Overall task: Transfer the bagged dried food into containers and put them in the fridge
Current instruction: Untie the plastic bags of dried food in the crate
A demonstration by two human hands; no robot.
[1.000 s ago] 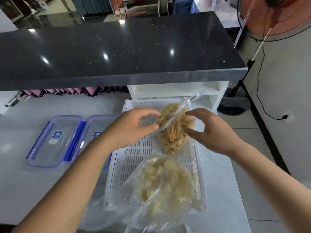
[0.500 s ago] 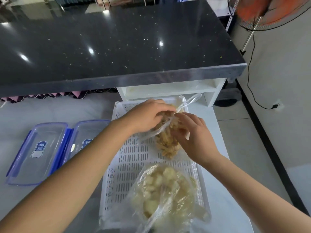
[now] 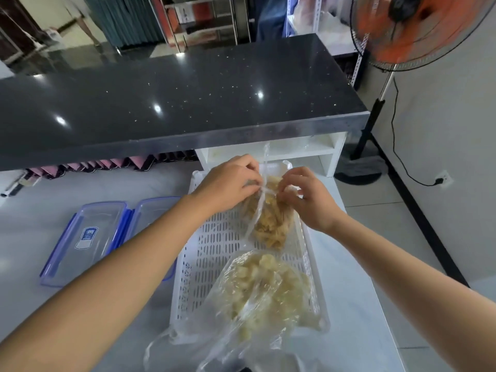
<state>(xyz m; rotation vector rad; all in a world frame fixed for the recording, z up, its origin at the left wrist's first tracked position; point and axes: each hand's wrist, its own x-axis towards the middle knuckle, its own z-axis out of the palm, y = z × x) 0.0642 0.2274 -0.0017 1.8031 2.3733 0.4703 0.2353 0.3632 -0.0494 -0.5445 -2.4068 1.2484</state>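
Note:
A white slotted tray (image 3: pixel 214 253) lies on the pale counter. At its far end sits a clear bag of brownish dried strips (image 3: pixel 271 224), its neck tied in a knot. My left hand (image 3: pixel 228 183) and my right hand (image 3: pixel 306 197) both pinch the plastic at that knot. A second clear bag of pale yellow dried chunks (image 3: pixel 263 285) rests at the near end of the tray and spills over its front rim. Two clear containers with blue clip lids lie left of the tray, one (image 3: pixel 86 240) fully seen, the other (image 3: pixel 150 218) partly behind my left forearm.
A raised black stone bar top (image 3: pixel 171 103) overhangs the far side of the counter. White shelves (image 3: pixel 303 149) sit beneath it. An orange standing fan (image 3: pixel 413 28) and its cable stand at the right on the tiled floor. The counter's right edge runs close to the tray.
Both hands came together onto the neck of the strip bag and now pinch its knot. The camera view shifted, first down and then back up.

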